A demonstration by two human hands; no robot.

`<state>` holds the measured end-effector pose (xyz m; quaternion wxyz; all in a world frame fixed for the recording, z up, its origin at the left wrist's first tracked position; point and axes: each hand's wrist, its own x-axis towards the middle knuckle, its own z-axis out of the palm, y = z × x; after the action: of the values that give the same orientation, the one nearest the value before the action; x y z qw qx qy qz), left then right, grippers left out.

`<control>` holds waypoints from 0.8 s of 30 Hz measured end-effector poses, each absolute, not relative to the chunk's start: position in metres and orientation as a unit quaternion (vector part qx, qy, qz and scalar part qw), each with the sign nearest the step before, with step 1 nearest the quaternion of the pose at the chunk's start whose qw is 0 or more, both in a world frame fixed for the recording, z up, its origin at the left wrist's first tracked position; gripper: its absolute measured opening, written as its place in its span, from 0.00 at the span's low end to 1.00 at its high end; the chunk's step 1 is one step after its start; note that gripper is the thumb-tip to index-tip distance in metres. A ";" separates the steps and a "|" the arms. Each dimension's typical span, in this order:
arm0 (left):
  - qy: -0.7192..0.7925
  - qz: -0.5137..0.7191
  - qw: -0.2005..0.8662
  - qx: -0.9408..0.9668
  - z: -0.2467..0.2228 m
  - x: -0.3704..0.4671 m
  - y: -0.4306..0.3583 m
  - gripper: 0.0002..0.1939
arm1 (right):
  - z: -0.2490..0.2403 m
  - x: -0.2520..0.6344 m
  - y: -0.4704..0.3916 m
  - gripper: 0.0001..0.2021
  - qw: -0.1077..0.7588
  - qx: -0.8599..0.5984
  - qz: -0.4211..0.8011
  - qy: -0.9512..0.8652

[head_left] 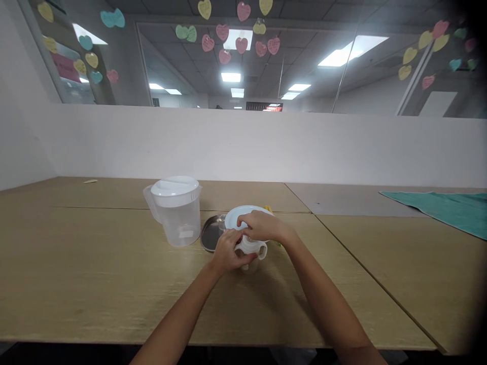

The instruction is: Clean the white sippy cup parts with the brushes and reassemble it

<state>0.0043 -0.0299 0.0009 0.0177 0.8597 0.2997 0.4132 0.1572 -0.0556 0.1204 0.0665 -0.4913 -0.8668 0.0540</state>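
My left hand (228,252) is wrapped round a small bottle (250,247) with a white collar, a loop handle at its right and a see-through lower part. It is held low over the table, in front of a pale plate. My right hand (258,224) is bent over the bottle's top with its fingers closed, close to the left fingertips. Whatever lies between the right fingers is hidden. Behind both hands is the pale round plate (234,218), partly covered by them. A dark metal tray (210,235) lies just left of it, with a small clear item on its far side.
A clear pitcher (178,215) with a white lid stands left of the tray. Something yellow (268,208) shows behind the plate. A green cloth (449,208) lies at the far right. Seams cross the wooden table (114,274); a white wall (243,144) closes off its back.
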 end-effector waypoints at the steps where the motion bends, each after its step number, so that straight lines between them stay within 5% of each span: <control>1: 0.303 0.415 0.014 0.858 0.000 0.004 -0.030 0.21 | 0.120 0.157 -0.055 0.14 0.073 -0.493 0.060 -0.865; 10: 0.297 0.430 0.032 0.852 -0.004 0.002 -0.025 0.35 | 0.103 0.177 -0.063 0.24 0.196 -0.439 0.126 -0.868; 17: 0.328 0.439 0.040 0.835 -0.004 0.004 -0.029 0.37 | 0.056 0.189 -0.069 0.21 0.386 -0.310 0.325 -0.806; 24: 0.343 0.452 0.030 0.823 -0.007 0.008 -0.032 0.34 | 0.024 0.181 -0.057 0.23 0.484 -0.362 0.290 -0.743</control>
<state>0.0078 -0.0319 -0.0065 0.0305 0.8228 0.3428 0.4523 0.1813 -0.0573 0.0244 0.4836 -0.3615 -0.7426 0.2898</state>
